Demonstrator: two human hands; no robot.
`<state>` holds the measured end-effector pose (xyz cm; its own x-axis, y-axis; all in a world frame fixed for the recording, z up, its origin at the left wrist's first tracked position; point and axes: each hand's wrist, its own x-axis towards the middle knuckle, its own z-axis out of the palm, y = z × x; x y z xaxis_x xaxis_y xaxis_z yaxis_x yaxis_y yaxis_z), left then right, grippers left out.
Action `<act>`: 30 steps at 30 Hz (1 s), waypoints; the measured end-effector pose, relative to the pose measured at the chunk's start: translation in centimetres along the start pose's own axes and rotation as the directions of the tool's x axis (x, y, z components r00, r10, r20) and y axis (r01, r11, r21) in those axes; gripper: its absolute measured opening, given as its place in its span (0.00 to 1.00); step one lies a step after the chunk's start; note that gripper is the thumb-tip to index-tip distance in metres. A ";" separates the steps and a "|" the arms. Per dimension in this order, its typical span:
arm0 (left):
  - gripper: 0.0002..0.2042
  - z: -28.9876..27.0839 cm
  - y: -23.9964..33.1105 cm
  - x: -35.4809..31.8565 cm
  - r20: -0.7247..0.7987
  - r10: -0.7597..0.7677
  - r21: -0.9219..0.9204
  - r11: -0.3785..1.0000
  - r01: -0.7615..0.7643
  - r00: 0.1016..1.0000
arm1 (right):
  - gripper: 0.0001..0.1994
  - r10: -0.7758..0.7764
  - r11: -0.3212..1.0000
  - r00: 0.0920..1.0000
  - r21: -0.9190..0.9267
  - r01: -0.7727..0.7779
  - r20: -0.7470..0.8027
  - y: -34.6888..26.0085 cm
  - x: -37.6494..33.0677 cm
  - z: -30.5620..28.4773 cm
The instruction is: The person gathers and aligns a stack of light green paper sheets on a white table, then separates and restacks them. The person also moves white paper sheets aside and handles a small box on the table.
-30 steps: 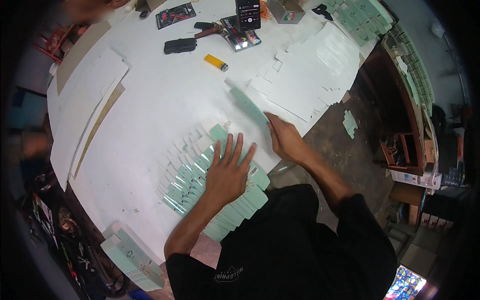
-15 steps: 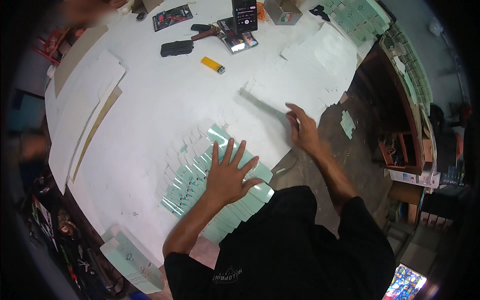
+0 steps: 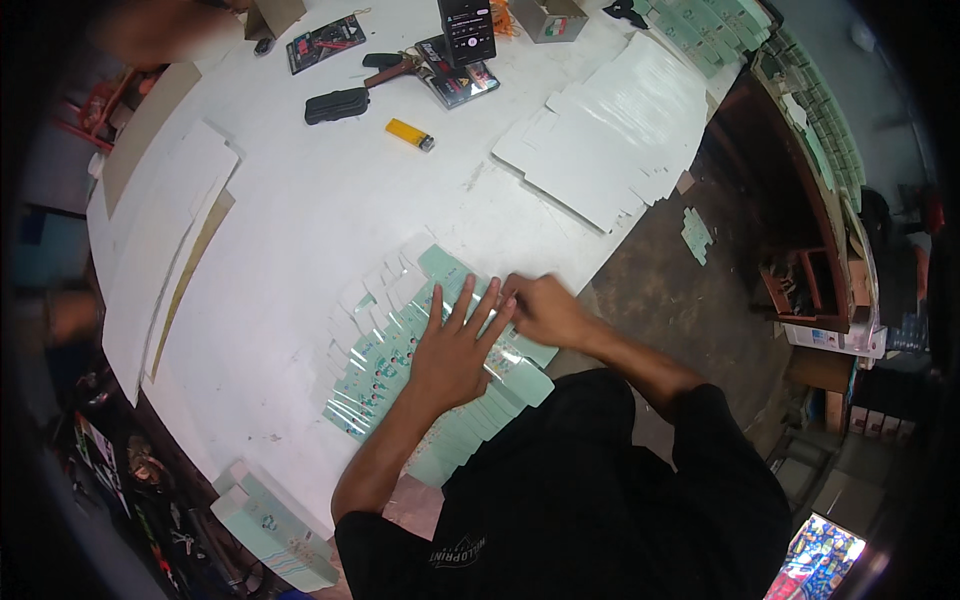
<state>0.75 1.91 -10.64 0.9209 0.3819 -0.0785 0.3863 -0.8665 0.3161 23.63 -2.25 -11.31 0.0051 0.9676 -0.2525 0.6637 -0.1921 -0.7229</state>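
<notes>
- My L hand: palm down, fingers spread wide, pressed flat on the fanned green cartons, approx. mid-fan.
- My R hand: fingers curled in at the fan's upper R side, right by my L fingertips. Slightly blurred; can't tell if it's gripping a carton or just touching.
- Cartons: flat, overlapping, w/ small printed figures & shiny strips; at the near edge of the white tabletop. Lower ends reach past that edge, close to my black shirt.
- White sheets: ragged-edged stack, far R of tabletop, apart from both hands.
- More big sheets along the L side, w/ a brownish strip showing at their R edge.
- Yellow lighter: beyond the cartons, well apart.
- Black case: a bit L of & beyond the lighter.
- Phone: upright, screen lit, far side, by a flat pack.
- Green box: lower L, by the tabletop edge; can't tell what it rests on.
- Green pile: far R corner.
- Green piece: on the dark floor, R of tabletop.
</notes>
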 end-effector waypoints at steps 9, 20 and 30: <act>0.35 0.4 0.7 1.2 -0.128 -0.080 -0.099 0.993 0.067 0.989 | 0.23 -0.214 0.974 0.909 -0.150 0.170 -0.357 2.4 1.7 -5.2; 0.35 -1.1 0.5 2.1 -0.120 0.040 0.137 0.990 -0.023 0.992 | 0.19 0.029 0.973 1.000 0.229 -0.027 -0.008 -0.5 -0.4 0.0; 0.31 -0.1 0.5 2.9 -0.209 -0.053 -0.111 0.993 0.030 0.976 | 0.26 -0.163 0.983 0.867 -0.149 0.104 -0.470 4.0 1.0 -6.6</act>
<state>3.61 2.57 -10.62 0.8676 0.4863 0.1043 0.4059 -0.8135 0.4166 31.28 -0.96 -10.23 0.2481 0.9476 0.2014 0.7646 -0.0639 -0.6413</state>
